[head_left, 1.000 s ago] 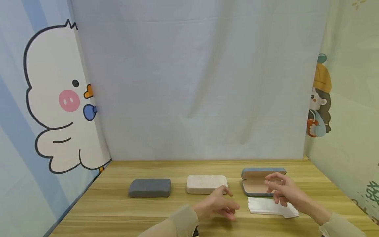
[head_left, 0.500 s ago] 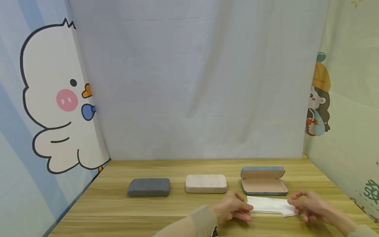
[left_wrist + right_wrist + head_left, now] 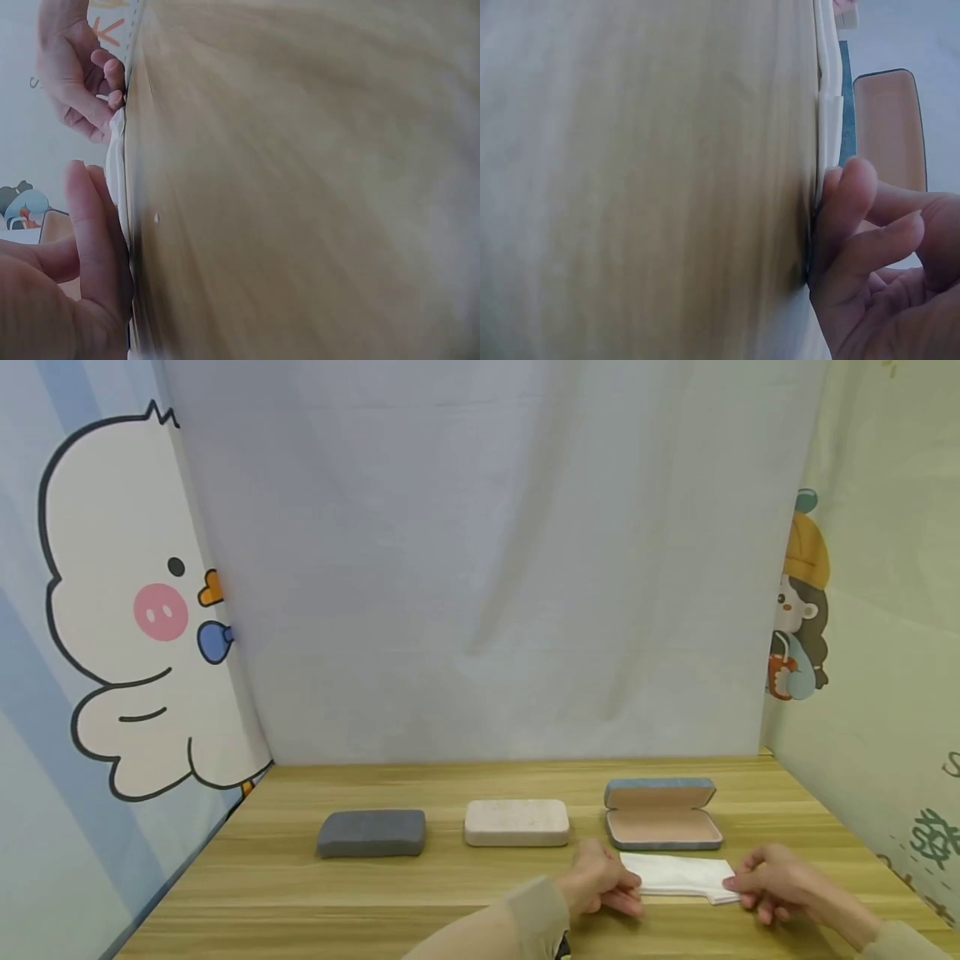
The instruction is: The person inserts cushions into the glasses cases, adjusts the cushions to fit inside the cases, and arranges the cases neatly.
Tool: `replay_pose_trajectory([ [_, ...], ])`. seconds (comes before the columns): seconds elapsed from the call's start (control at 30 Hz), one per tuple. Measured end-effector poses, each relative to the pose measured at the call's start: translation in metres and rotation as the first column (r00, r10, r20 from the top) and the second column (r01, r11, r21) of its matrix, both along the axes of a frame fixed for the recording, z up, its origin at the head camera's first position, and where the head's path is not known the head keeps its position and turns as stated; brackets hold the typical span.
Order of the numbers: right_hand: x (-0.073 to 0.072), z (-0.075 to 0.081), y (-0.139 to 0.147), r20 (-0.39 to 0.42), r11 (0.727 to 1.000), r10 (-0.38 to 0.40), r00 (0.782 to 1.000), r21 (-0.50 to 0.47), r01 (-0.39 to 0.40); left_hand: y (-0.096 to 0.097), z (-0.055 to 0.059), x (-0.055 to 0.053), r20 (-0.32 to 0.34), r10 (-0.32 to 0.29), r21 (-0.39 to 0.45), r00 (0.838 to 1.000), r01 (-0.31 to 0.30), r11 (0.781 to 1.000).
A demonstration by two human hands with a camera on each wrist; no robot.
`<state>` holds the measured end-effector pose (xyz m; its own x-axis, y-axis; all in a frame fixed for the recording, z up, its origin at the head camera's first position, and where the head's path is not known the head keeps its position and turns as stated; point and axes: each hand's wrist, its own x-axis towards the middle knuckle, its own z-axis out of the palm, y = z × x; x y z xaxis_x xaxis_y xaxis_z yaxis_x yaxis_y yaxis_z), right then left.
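Note:
A folded white cloth (image 3: 671, 875) lies flat on the wooden table, just in front of an open blue-grey glasses case (image 3: 663, 828). At the cloth's left end my left hand (image 3: 602, 878) pinches the edge, thumb on top. My right hand (image 3: 776, 881) pinches the opposite end between thumb and fingers. Seen edge-on in the right wrist view, the cloth (image 3: 829, 105) runs from the right fingertips along the table surface. The open case shows a beige lining and holds nothing visible.
Left of the open case sit a closed off-white glasses case (image 3: 517, 823) and, farther left, a closed dark grey one (image 3: 372, 833). A pale curtain (image 3: 465, 568) hangs behind the wooden table (image 3: 360, 893), with printed cloth walls on both sides.
Both hands have come down from above the table to the cloth's two ends and grip it. The right hand has moved away from in front of the open case. The view has shifted slightly.

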<state>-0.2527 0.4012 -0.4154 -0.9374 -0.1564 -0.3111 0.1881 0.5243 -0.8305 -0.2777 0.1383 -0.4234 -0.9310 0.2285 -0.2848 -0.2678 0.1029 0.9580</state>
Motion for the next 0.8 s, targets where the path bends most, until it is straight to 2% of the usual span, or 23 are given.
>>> replay_pose_trajectory([
  [0.23, 0.001, 0.000, -0.003, -0.050, 0.999, 0.035, 0.998, -0.010, -0.036, 0.008, 0.002, 0.001, 0.008, 0.046, -0.040, 0.999, -0.046, 0.998],
  [0.4, 0.000, -0.001, -0.004, -0.064, 0.999, 0.043, 0.997, 0.004, -0.043, 0.007, 0.000, 0.001, 0.005, 0.032, -0.023, 0.999, -0.032, 0.999],
  [0.53, -0.002, 0.004, -0.002, -0.055, 0.998, 0.063, 0.997, -0.025, -0.064, 0.005, 0.001, 0.000, 0.005, 0.010, -0.001, 1.000, -0.010, 1.000],
  [0.67, -0.006, 0.011, -0.001, -0.069, 0.997, 0.069, 0.995, -0.035, -0.072, 0.003, 0.006, -0.003, 0.003, -0.003, 0.010, 1.000, 0.003, 1.000],
  [0.8, -0.014, 0.019, -0.001, -0.075, 0.998, 0.054, 0.996, -0.041, -0.057, -0.001, 0.014, -0.010, -0.037, -0.002, 0.043, 0.999, 0.004, 0.999],
])
